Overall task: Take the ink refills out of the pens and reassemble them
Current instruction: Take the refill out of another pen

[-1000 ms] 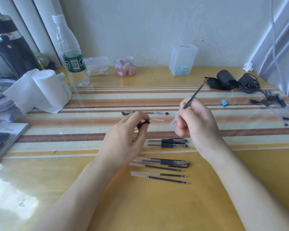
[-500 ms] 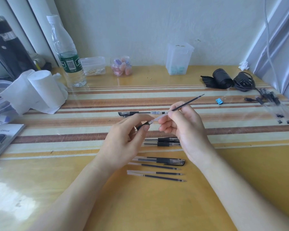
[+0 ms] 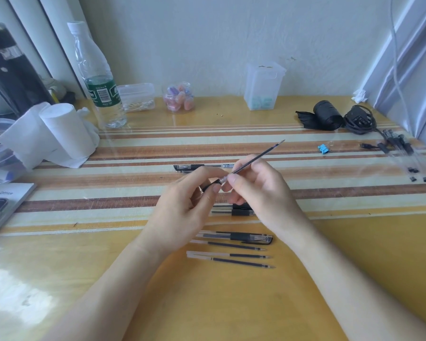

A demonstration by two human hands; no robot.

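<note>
While both hands are working mid-table, containers are sitting along the back edge: bottle point(image 3: 99, 77) standing upright, nearly empty; flat clear box point(image 3: 136, 97) holding what look like cotton swabs; small jar point(image 3: 178, 97) holding pink and purple bits, too blurred to identify; tall clear tub point(image 3: 263, 86) with pale green contents at the bottom.

Right hand point(image 3: 258, 190) is pinching a refill point(image 3: 255, 157) between thumb and fingers; long axis is running diagonally, tip pointing up and to the right, away from the person; its clear tail end is meeting a black pen part point(image 3: 212, 186). Left hand point(image 3: 185, 205) is clamped on that black part, fingertips closed round it; how far the refill is seated, can't tell.

Lying on the table point(image 3: 354, 254): one pen point(image 3: 202, 166) just beyond the hands, long axis left-right; two pens point(image 3: 234, 209) partly hidden under the right hand; one capped pen point(image 3: 241, 237) nearer the person; three loose refills point(image 3: 231, 257) just below it, all lying roughly left-right, tips pointing right.
</note>
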